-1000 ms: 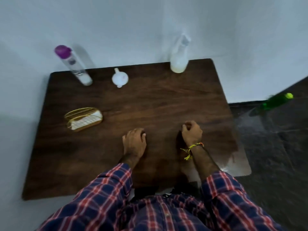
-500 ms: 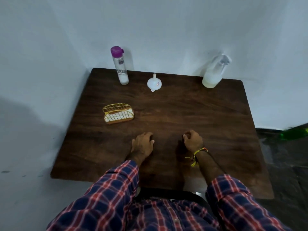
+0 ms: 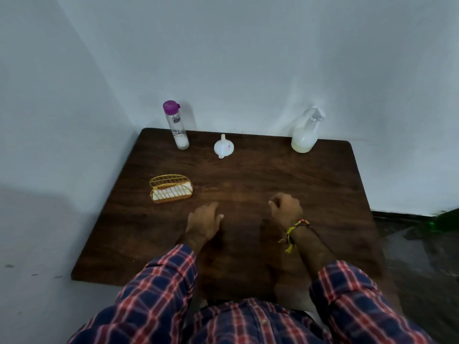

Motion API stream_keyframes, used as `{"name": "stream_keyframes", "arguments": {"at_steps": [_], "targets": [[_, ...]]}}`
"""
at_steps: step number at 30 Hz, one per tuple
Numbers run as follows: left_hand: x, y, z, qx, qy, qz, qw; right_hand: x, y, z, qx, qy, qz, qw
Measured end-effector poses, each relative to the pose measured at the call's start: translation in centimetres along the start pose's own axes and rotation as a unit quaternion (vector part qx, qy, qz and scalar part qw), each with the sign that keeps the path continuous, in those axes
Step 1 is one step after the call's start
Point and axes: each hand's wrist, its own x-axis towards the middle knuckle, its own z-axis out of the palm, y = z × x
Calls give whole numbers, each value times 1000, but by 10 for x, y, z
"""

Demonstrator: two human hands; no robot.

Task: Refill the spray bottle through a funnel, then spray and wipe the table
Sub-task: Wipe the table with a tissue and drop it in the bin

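A clear spray bottle (image 3: pixel 304 137) with whitish liquid in its lower part stands at the table's far right corner. A white funnel (image 3: pixel 223 147) sits spout-up at the far middle. Left of it stands a tall clear bottle (image 3: pixel 176 125) with a purple cap and a little white liquid at the bottom. A yellow wire holder (image 3: pixel 171 192) with a white cloth in it lies on the left side. My left hand (image 3: pixel 203 222) rests on the dark wooden table (image 3: pixel 310 184), fingers loosely bent, holding nothing. My right hand (image 3: pixel 285 209) hovers beside it, loosely curled and empty.
The table is pushed into a corner, with white walls at the back and on the left. To the right is a dark floor with a blurred green object (image 3: pixel 445 219) at the frame's edge.
The view has swung left and tilted up, so more wall shows. Both hands have shifted slightly forward, and the right one has loosened and lifted a little.
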Motion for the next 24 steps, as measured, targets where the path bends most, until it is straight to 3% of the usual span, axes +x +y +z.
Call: {"name": "stream_keyframes", "arguments": {"at_steps": [5, 9, 12, 18, 21, 24], "targets": [[25, 45, -44, 1, 179, 78, 981, 25, -42, -72, 38, 135, -104, 985], [41, 54, -79, 0, 245, 31, 969, 31, -69, -114, 94, 216, -142, 961], [54, 28, -91, 53, 221, -17, 974, 28, -79, -131, 97, 242, -153, 953], [80, -40, -89, 122, 81, -60, 987, 28, -91, -115, 88, 231, -158, 956], [92, -55, -87, 157, 10, -31, 987, 28, -97, -96, 90, 208, -150, 962], [96, -63, -85, 195, 22, 28, 980, 28, -104, -82, 89, 197, -153, 964]]}}
